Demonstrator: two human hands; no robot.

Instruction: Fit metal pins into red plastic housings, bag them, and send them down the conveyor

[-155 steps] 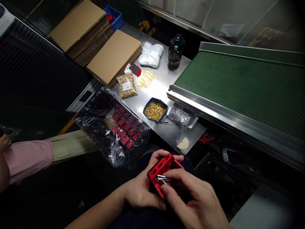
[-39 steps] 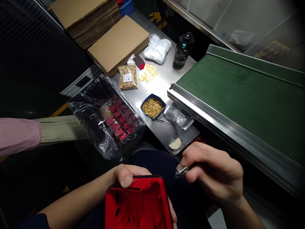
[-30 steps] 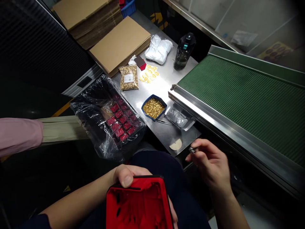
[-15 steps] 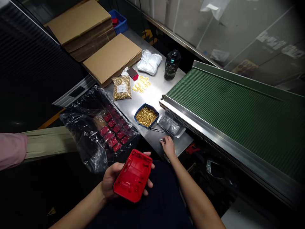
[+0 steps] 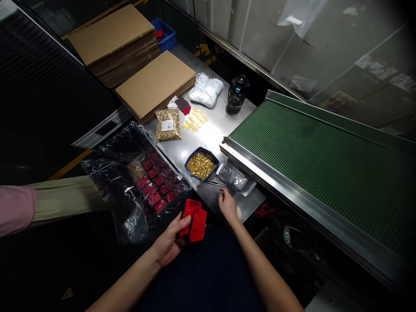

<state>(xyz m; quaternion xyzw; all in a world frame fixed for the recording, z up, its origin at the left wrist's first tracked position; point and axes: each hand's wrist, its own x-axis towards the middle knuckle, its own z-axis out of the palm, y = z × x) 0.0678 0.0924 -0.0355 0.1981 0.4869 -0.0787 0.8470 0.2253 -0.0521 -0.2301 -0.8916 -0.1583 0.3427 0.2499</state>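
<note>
Your red plastic casing (image 5: 198, 225) is up off the table, in front of your lap, showing two red sections with a dark gap between; can't tell if they're joined. Your left hand (image 5: 170, 242) has it, thumb across the near section, fingers closed round behind. Your right hand (image 5: 229, 208) is over the near end of the metal table (image 5: 175, 149), fingers loosely bent, index finger reaching out just beside the tweezers (image 5: 217, 183); can't tell whether anything is in it. Your right wrist partly hides a pale disc (image 5: 239, 212).

Past the tweezers: blue tray (image 5: 192, 173) filled with brass bits (image 5: 201, 163), silver pouch (image 5: 232, 175) to its right, partly under the green conveyor (image 5: 312, 160). Left of the table, clear plastic liner (image 5: 107, 169) around rows of red parts (image 5: 152, 190). Farther back: labelled bag of brass bits (image 5: 167, 130), yellow stickers (image 5: 195, 120), white bundle (image 5: 206, 90), dark bottle (image 5: 237, 97), flat cardboard (image 5: 156, 84).
</note>
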